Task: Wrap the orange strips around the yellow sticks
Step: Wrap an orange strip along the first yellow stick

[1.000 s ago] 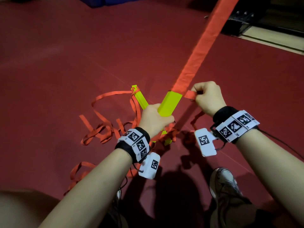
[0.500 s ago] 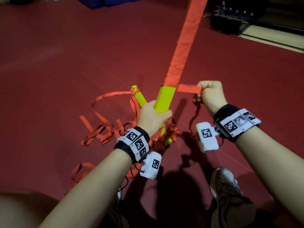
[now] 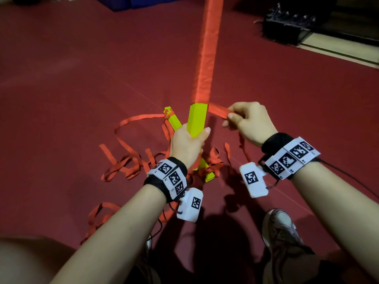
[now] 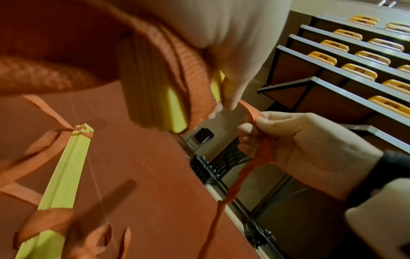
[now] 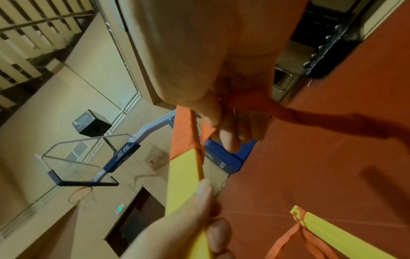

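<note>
The left hand (image 3: 187,143) has its grip wrapped around the bare lower part of a yellow stick (image 3: 196,118), holding it upright above the red floor (image 3: 82,78). Above the bare yellow part the stick is covered in wound orange strip (image 3: 207,50), and the covered length runs up out of the head view. At the lower edge of that winding, the free strip end (image 3: 218,110) leaves the stick to the right and runs to the right hand (image 3: 249,121), whose grip pinches it between thumb and curled fingers; the rest of the strip hangs down from that hand toward the floor.

A second yellow stick (image 3: 174,123) lies on the floor just left of the held stick, with an orange strip tied at its far end. Loose orange strips (image 3: 125,167) lie tangled on the floor around and left of it. Right of the held stick, nearer the person, a shoe (image 3: 281,228) stands on the floor.
</note>
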